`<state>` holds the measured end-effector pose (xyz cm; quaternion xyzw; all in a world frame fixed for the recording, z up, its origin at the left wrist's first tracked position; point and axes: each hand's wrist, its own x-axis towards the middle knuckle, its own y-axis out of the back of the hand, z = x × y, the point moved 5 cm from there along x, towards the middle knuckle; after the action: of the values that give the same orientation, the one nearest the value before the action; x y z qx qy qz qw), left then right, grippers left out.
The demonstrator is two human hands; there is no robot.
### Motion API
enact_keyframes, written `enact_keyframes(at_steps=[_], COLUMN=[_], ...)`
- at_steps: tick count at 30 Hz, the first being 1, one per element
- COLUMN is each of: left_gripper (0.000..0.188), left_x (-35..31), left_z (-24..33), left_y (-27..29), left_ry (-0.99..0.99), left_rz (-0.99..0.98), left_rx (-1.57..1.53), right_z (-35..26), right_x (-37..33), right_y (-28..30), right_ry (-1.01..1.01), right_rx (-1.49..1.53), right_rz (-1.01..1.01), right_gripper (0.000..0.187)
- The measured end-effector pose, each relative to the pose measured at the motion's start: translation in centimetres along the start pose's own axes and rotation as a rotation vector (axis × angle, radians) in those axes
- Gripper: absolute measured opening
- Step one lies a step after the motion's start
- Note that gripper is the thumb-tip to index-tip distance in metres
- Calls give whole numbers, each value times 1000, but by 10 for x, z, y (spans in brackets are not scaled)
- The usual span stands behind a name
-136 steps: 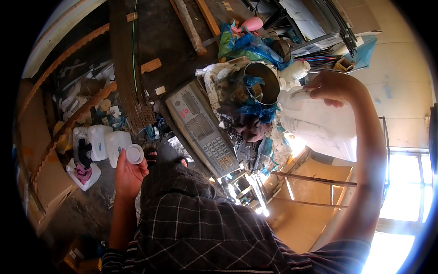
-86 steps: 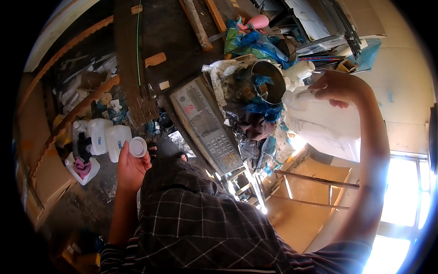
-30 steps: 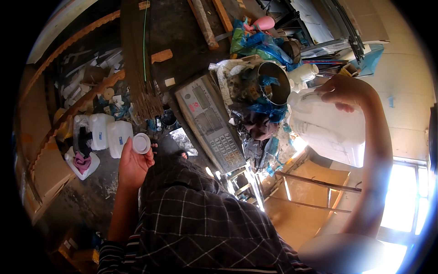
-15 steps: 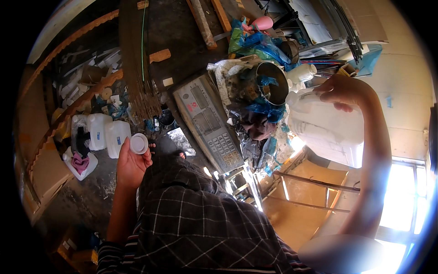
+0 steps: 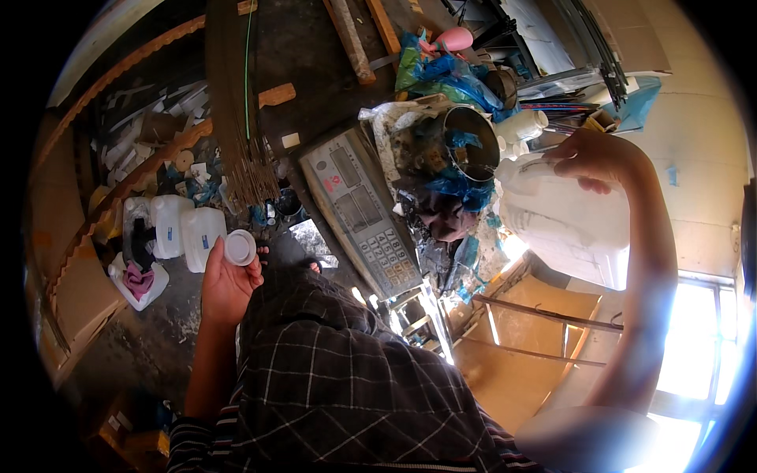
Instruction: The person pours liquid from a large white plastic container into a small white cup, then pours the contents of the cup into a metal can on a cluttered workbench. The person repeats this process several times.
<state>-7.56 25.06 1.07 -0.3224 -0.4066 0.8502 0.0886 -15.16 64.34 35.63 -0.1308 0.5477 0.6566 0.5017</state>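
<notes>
My left hand (image 5: 223, 293) is closed around a white round cap (image 5: 240, 247), its hollow side facing up. On the right, my raised right hand (image 5: 603, 158) grips a large translucent white plastic jug (image 5: 564, 221) near its top. The jug is tilted on its side, its mouth next to the rim of a stained metal can (image 5: 422, 146). A thin streak shows between mouth and can; I cannot make out clearly whether it is liquid. The can stands behind the keypad panel of a grey digital scale (image 5: 363, 211), with a scrap of blue film at its opening.
White plastic containers (image 5: 203, 236) stand on the floor at left, beside a cut container holding a pink cloth (image 5: 139, 281). Thin rods (image 5: 251, 169) lie bundled near the scale. Blue plastic bags (image 5: 453, 79) and a pink bottle (image 5: 453, 39) sit at the back. Dark crumpled cloth (image 5: 445, 217) lies by the can.
The jug's mouth has tipped very slightly, and a thin streak now shows at the can's rim. My left hand and the cap are almost unmoved.
</notes>
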Motion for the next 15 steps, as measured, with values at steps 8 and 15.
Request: enact_keyframes(at_steps=[8,15], left_gripper=[51,51], left_x=[-2,-3], left_z=[1,4], left_y=[-1,-4], left_ry=[68,27], left_rz=[11,-1], left_rx=[-86,-60], right_z=[-1,1], right_x=[2,3], right_y=[0,0], right_ry=[2,6], right_rx=[-9,-14], right_rz=[-6,-4], right_gripper=[29,24])
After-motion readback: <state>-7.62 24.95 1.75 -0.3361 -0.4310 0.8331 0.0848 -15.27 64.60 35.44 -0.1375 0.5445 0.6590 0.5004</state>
